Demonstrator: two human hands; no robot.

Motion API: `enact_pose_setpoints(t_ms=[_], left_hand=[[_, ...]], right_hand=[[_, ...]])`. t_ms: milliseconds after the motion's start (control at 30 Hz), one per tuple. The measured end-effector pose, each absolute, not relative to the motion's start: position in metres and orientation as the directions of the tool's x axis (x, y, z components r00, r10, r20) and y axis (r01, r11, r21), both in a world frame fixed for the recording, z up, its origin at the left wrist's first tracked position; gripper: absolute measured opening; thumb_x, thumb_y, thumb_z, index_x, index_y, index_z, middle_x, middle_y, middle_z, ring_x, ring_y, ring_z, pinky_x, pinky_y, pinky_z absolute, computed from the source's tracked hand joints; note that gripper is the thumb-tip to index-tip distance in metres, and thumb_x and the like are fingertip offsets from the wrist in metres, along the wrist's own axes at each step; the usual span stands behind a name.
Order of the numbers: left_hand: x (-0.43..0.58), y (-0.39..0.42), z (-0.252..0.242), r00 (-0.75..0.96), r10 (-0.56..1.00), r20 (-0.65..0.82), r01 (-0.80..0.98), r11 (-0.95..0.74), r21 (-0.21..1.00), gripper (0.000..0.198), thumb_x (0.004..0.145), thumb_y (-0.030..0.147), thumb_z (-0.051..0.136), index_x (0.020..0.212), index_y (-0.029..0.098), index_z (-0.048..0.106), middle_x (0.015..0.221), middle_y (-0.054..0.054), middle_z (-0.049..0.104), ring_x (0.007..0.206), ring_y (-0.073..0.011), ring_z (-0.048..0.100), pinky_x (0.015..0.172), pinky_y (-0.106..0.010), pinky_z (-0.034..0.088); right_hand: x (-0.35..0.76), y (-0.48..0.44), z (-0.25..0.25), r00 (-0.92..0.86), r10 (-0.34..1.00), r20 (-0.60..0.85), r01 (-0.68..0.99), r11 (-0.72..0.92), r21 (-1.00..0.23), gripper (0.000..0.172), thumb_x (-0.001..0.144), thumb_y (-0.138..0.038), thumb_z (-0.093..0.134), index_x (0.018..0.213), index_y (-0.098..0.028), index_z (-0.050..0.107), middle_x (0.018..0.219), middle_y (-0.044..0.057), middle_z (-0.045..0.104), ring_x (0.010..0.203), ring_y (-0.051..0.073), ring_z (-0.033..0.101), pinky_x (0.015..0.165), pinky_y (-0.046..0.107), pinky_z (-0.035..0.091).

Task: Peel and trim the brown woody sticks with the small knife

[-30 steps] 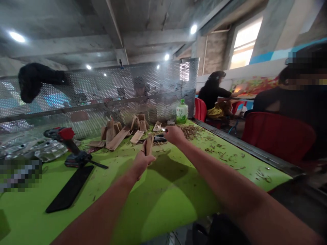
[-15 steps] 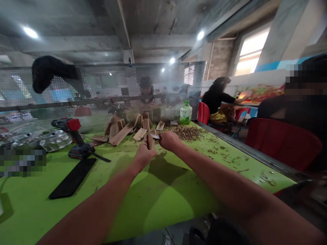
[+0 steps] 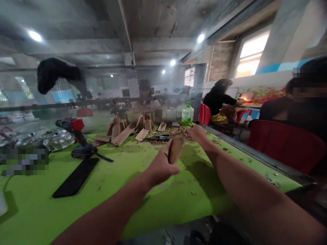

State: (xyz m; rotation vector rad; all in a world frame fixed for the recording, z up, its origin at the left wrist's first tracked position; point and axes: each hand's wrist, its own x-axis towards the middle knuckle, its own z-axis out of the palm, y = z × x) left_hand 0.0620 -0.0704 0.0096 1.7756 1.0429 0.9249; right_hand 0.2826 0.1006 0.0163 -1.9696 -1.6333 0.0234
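My left hand [image 3: 160,167] is raised above the green table [image 3: 76,204] and grips a narrow piece of brown kraft paper or card [image 3: 176,149] upright. My right hand [image 3: 198,133] is apart from it, curled over the far side of a pile of dry brown shreds [image 3: 173,133]; its fingers are hidden, so any small item in it cannot be seen. A dark tool with a metal end, perhaps scissors [image 3: 156,138], lies just left of that pile.
Folded brown paper pieces [image 3: 122,131] stand along the table's far side, beside a green-capped bottle [image 3: 187,115]. A red-and-black cordless drill [image 3: 76,136] and a black flat bar [image 3: 75,177] lie left. A perforated metal screen [image 3: 102,88] backs the table; seated people and red chairs [image 3: 283,146] are right.
My left hand has lifted the brown piece and moved it toward me and right. My right hand has moved away from it, farther right over the shreds.
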Motion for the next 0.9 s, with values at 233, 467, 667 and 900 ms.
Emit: enact_pose_setpoints(t_ms=[233,467,667,900], left_hand=[[0.032,-0.016,0.001,-0.031,0.980,0.199,0.452,-0.164,0.877,0.096,0.062,0.014,0.067,0.153,0.013,0.034,0.114,-0.014,0.067,0.085,-0.0219,0.062,0.068,-0.027,0.048],[0.029,-0.004,-0.007,-0.047,0.966,0.255,0.367,-0.220,0.904,0.088,0.059,0.008,0.067,0.145,0.015,0.046,0.111,-0.010,0.069,0.091,-0.0207,0.062,0.074,-0.026,0.048],[0.027,-0.007,-0.001,-0.073,0.974,0.215,0.455,-0.159,0.876,0.091,0.059,0.010,0.069,0.146,0.015,0.042,0.098,-0.007,0.068,0.082,-0.0195,0.061,0.070,-0.026,0.045],[0.034,-0.012,0.005,-0.005,0.980,0.197,0.422,-0.176,0.889,0.078,0.061,0.011,0.070,0.137,0.017,0.053,0.092,-0.006,0.066,0.076,-0.0185,0.058,0.067,-0.026,0.045]], right_hand=[[0.223,0.089,0.011,-0.012,0.870,0.493,0.914,0.209,-0.347,0.030,0.087,-0.028,0.050,0.097,-0.016,0.075,0.087,0.012,0.075,0.079,0.021,0.067,0.064,0.024,0.039],[0.178,0.050,0.010,-0.354,0.851,0.387,0.916,0.398,-0.038,0.027,0.084,-0.028,0.050,0.090,-0.017,0.074,0.089,0.012,0.075,0.078,0.021,0.067,0.064,0.025,0.040],[0.175,0.044,0.013,-0.377,0.874,0.305,0.919,0.393,0.010,0.030,0.088,-0.026,0.047,0.099,-0.019,0.074,0.097,0.012,0.075,0.087,0.021,0.069,0.073,0.025,0.046],[0.183,0.055,0.016,-0.305,0.898,0.316,0.941,0.336,-0.048,0.029,0.090,-0.028,0.051,0.101,-0.017,0.075,0.098,0.014,0.075,0.089,0.021,0.069,0.075,0.025,0.047]])
